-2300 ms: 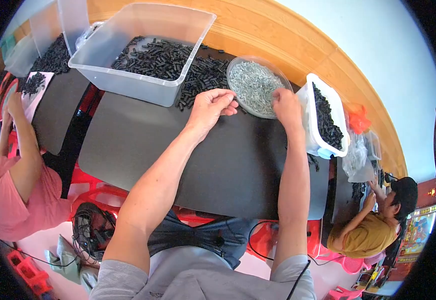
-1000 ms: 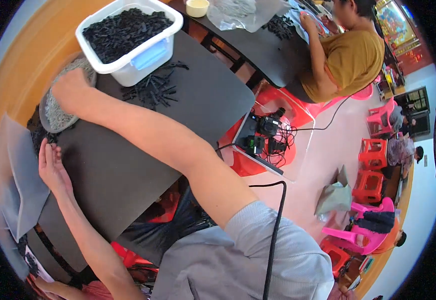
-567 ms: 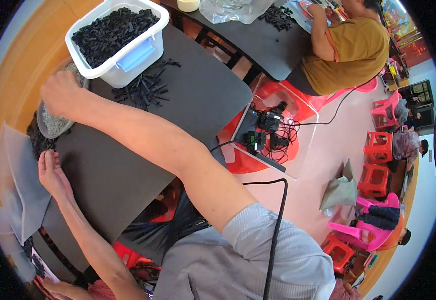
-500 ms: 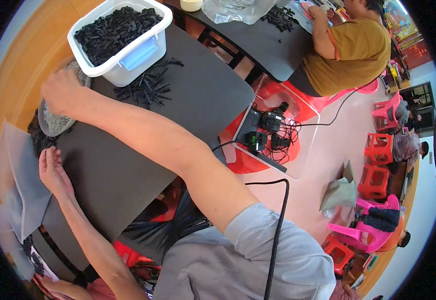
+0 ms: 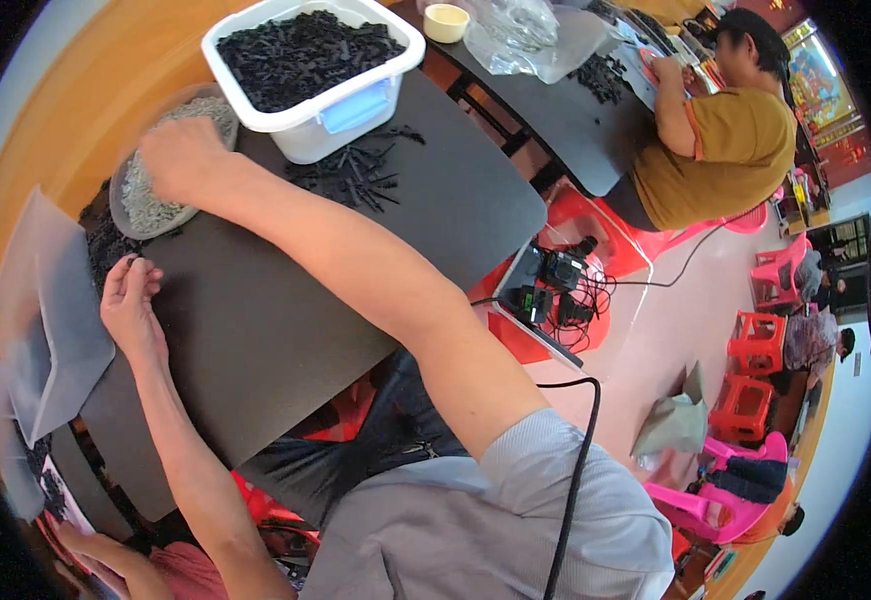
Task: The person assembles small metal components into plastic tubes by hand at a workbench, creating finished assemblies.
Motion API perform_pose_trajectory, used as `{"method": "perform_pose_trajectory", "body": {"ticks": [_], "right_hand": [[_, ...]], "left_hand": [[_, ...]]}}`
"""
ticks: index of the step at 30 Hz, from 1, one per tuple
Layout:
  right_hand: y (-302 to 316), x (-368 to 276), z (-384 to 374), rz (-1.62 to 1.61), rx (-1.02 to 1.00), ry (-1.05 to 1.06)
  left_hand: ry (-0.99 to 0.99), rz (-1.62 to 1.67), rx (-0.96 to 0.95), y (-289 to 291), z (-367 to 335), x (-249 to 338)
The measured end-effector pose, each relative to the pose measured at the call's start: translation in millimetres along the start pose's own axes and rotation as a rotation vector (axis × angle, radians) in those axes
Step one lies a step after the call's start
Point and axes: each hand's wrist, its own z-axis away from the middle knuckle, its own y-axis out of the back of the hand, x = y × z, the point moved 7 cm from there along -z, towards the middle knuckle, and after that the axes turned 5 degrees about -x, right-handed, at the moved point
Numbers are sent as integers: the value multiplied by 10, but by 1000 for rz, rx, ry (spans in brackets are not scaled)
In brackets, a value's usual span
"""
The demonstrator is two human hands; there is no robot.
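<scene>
Black cable (image 5: 581, 470): draped by the grey sleeve; could be snagged if the right arm is swung wide
Left hand (image 5: 134, 305): held over the bench (image 5: 246, 330), thumb and forefinger drawn together; a small dark piece (image 5: 133, 261) appears to be pinched at the tips and could be dropped if the pressure is eased
Right hand (image 5: 184, 160): lowered over the clear bowl (image 5: 119, 212); its fingers are curled downward, but whether anything is gripped cannot be told
Silvery pieces (image 5: 151, 205): contained in the bowl, beneath the right hand; several could be picked up at once, being small and tangled, or scattered if the rim is knocked
Black heap (image 5: 104, 240): spread just beside the bowl; a dropped piece could be lost in it
White tub (image 5: 306, 142): filled with black parts, placed close to the right forearm; could be bumped by a careless withdrawal
Co-worker (image 5: 726, 150): seated at another bench, well apart; no interference is expected
</scene>
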Motion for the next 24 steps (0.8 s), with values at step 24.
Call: {"method": "perform_pose_trajectory", "body": {"ticks": [24], "right_hand": [[-130, -460, 116, -793, -571, -17]], "left_hand": [[38, 65, -70, -319, 178, 195]]}}
